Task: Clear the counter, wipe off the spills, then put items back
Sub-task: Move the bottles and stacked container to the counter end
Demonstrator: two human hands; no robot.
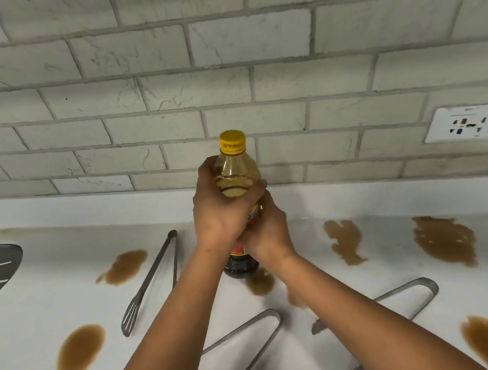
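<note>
The white counter (pixel 322 210) is blotched with brown spills (pixel 442 237), and three tongs (pixel 152 282) lie across it, one toward the back edge and two near the front. Mid-counter near the back wall, the bottle (pixel 235 173) stands upright, cap up. The left hand (pixel 221 211) wraps its shoulder and the right hand (pixel 266 233) clasps the label below, so a straight lift looks right.

Both bare forearms reached forward and converged. The left hand (pixel 219 212) curled its grip high around a clear, yellow-capped plastic bottle (pixel 237 182); the right hand (pixel 265 230) clasped it just below, touching the left.
</note>
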